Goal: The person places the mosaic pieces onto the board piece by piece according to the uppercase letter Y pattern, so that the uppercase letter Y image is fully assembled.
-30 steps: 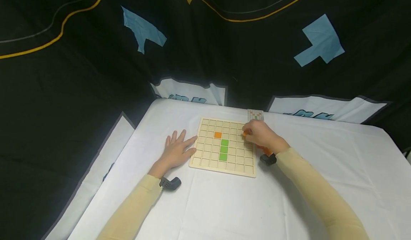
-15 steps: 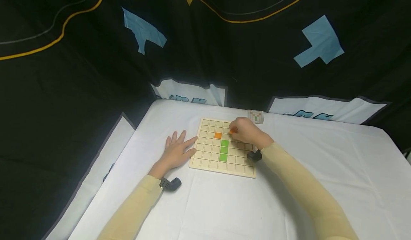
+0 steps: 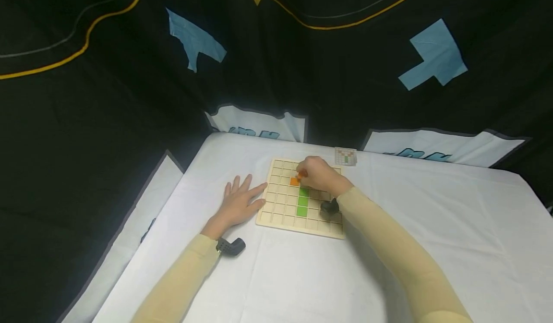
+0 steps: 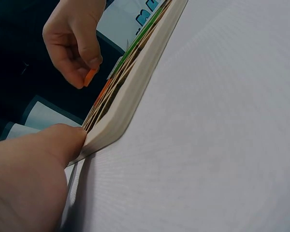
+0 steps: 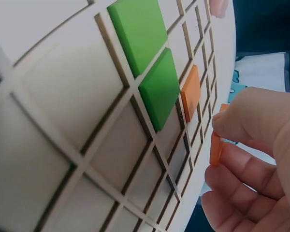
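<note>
A pale wooden grid board (image 3: 276, 209) lies on the white-covered table. In its cells sit an orange square tile (image 3: 294, 182) and a column of green square tiles (image 3: 303, 201). My right hand (image 3: 318, 173) is over the board's far half, pinching another orange tile (image 5: 216, 147) between thumb and fingers. In the right wrist view that tile stands on edge, apart from the grid. My left hand (image 3: 236, 204) rests spread on the cloth, its thumb and index finger touching the board's left edge. The right hand and forearm hide part of the board's right side.
A small card with a coloured grid pattern (image 3: 345, 156) lies beyond the board's far right corner. The table's far edge meets a dark curtain (image 3: 328, 83) with blue patches. Each wrist wears a dark camera, the right one (image 3: 330, 207) being over the board.
My right hand has moved left from the board's right edge across the far rows, carrying the orange tile toward the one in the grid. The left hand has stayed in place.
</note>
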`<act>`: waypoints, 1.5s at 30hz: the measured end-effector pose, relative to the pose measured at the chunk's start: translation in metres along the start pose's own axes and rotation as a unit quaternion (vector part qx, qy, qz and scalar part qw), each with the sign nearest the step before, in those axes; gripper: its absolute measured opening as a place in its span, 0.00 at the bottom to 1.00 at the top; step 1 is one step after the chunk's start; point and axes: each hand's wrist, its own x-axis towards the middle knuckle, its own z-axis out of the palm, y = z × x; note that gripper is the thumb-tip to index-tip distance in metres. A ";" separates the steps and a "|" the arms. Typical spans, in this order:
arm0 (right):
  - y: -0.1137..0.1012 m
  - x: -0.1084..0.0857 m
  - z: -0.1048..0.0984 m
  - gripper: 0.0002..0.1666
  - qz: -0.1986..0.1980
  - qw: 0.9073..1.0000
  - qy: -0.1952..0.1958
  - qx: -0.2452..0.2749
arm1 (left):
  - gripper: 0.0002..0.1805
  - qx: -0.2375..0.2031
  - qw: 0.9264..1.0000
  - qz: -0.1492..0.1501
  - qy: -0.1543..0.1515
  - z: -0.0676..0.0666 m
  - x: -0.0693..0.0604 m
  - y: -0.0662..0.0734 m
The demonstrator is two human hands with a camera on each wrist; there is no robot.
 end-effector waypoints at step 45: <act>-0.011 0.050 0.028 0.14 0.105 0.991 -0.059 0.050 | 0.31 0.005 1.000 -0.001 -0.007 0.000 0.000 0.000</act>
